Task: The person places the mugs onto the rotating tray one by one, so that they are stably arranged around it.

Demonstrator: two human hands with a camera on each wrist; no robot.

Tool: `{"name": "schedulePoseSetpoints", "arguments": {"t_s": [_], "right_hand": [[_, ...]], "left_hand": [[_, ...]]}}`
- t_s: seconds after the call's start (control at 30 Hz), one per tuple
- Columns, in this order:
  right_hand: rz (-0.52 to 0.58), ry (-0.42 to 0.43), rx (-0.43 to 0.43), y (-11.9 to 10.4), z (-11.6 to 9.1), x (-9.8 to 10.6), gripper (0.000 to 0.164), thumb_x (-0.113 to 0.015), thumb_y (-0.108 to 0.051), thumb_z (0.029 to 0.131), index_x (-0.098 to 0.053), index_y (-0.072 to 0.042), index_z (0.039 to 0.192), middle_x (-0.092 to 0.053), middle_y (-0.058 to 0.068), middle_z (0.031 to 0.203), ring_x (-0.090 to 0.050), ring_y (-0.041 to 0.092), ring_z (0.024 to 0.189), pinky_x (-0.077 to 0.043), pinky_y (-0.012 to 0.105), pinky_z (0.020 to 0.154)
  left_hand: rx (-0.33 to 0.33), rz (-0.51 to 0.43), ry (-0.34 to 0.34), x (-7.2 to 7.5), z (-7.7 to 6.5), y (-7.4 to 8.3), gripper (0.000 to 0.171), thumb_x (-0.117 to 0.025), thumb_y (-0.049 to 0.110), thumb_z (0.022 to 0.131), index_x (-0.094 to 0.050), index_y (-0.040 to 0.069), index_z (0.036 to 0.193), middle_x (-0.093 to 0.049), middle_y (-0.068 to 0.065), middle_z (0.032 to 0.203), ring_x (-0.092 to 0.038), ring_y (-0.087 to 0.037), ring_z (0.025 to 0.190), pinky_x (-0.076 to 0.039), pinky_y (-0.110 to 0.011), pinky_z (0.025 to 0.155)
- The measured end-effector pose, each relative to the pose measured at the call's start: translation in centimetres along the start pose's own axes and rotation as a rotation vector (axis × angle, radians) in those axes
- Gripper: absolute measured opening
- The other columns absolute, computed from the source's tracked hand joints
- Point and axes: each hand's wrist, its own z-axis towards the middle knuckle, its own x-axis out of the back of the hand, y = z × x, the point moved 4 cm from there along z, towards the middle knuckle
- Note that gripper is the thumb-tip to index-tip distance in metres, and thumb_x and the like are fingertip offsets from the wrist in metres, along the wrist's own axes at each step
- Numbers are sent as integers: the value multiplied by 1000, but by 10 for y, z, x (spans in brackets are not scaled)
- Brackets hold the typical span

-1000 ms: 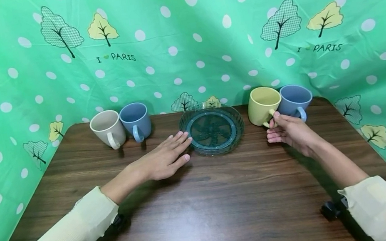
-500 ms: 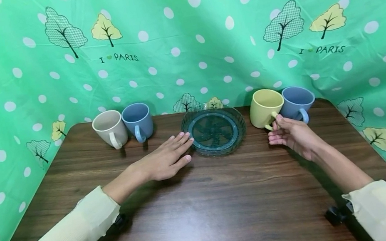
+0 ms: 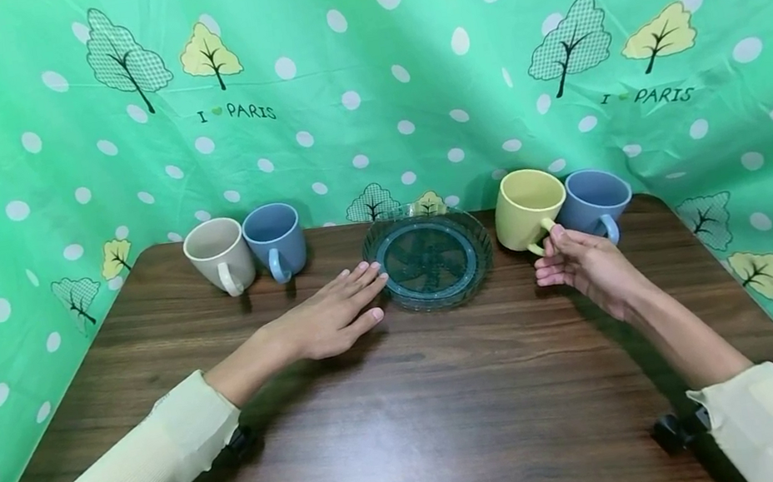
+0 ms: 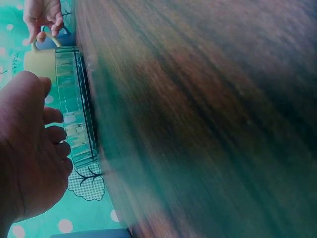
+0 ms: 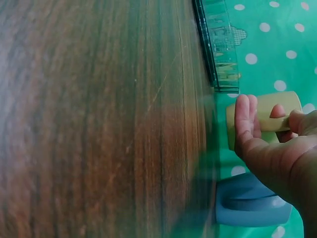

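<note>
Behind all hangs the green cloth [image 3: 418, 59]; before it stands the wooden table [image 3: 388, 443]. At the far middle of it lies the glass dish [image 3: 427, 260]. My left hand [image 3: 326, 318] is flat, fingers straight, at the dish's left rim, perhaps to steady it; whether they touch, I cannot tell. With thumb and finger, my right hand [image 3: 591, 263] pinches the yellow mug [image 3: 523, 219], far right beside a blue mug [image 3: 595, 195], by its handle [image 3: 548, 225], probably because this one is turned toward me.

Green dotted cloth [image 3: 405, 69] behind apparently wooden table [image 3: 461, 423].
</note>
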Motion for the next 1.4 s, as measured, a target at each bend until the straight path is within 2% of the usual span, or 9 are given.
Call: {"name": "schedulePoseSetpoints", "arguments": {"t_s": [0.97, 1.4], "right_hand": [[-50, -37, 68, -4, -5, -8, 40, -52, -42, 119, -63, -5, 109, -77, 4, 102, -80, 15, 99, -70, 30, 91], [-32, -47, 83, -7, -4, -10, 39, -50, -40, 120, -63, -5, 108, -77, 5, 102, -80, 16, 98, -71, 31, 91]], "left_hand": [[-37, 7, 29, 1, 0, -1, 67, -37, 42, 125, -24, 5, 179, -15, -19, 190, -9, -37, 179, -11, -59, 146], [-17, 13, 14, 1, 1, -3, 67, -36, 44, 125, -23, 9, 180, -15, -16, 190, -8, -33, 179, -10, -57, 147]]}}
